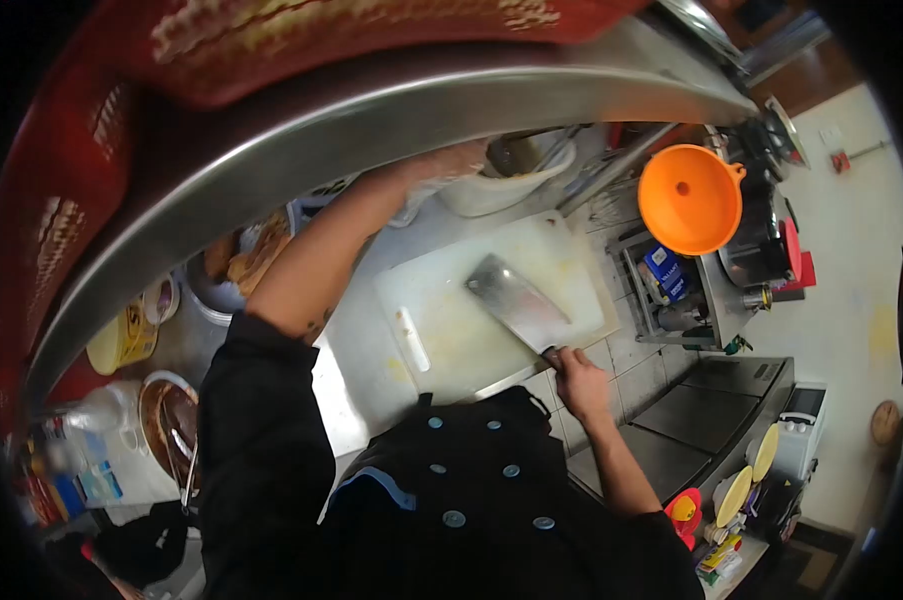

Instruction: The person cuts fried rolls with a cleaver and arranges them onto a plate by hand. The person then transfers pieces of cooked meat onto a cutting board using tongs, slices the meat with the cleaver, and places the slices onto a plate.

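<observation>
My right hand (581, 382) is closed around the dark handle of a cleaver (519, 302). Its broad steel blade lies over a white cutting board (451, 350) with yellowish stains. The board has a handle slot on its left side. My left hand (449, 162) reaches forward to the rim of a white tub (503, 192). Clear plastic shows around that hand, and its fingers are blurred and partly hidden, so I cannot tell whether they grip anything. Inside the tub is something dark, with a utensil leaning in it.
A steel shelf edge (371, 95) arches close above my left arm. A metal bowl of food (256, 262), a yellow tub (123, 340) and a pot of brown sauce (169, 415) stand left. At right are an orange funnel (689, 200) and a steel cart (726, 300).
</observation>
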### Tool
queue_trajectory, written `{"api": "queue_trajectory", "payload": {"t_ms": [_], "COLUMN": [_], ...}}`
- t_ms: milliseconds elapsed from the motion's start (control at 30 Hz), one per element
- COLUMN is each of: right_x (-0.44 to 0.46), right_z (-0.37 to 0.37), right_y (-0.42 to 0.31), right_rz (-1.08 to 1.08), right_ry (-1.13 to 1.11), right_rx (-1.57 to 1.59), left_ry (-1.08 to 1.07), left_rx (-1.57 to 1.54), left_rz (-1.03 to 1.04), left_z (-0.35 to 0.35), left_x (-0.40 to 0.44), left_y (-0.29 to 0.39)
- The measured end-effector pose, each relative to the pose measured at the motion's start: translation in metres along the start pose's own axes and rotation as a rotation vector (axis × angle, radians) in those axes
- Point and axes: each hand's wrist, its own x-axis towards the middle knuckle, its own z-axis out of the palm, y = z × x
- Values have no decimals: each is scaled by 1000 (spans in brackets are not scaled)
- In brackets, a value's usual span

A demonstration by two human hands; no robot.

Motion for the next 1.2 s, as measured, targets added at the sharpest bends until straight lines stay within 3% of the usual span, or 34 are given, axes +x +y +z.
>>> {"api": "queue_trajectory", "payload": {"t_ms": [133, 267, 433, 567, 900, 1000, 1033, 1100, 1167, 1200], "right_x": [7, 14, 21, 35, 61, 62, 64, 65, 67, 67], "right_z": [14, 10, 9, 2, -1, -3, -6, -7, -3, -4], "right_y": [4, 5, 33, 65, 97, 95, 94, 94, 94, 92], "right_rz": [27, 42, -52, -131, -272, -311, -289, -302, -282, -315], "right_ry": [-92, -166, -201, -256, -428, -432, -433, -440, -457, -458], "right_rx": [66, 182, 285, 310, 327, 361, 372, 352, 320, 319], "left_ry": [97, 51, -194, -513, -929, -1065, -1026, -916, -526, -555], "left_rx": [344, 62, -503, -697, -633, -421, -841, -1229, 248, 263], "left_rz": [167, 158, 145, 114, -66, 67, -311, -730, 492, 487], "left_z": [5, 11, 19, 12, -2, -46, -58, -72, -83, -87], "left_x": [133, 191, 148, 93, 107, 116, 110, 100, 87, 83], "left_y": [22, 44, 27, -5, 39, -6, -18, -36, -53, -61]}}
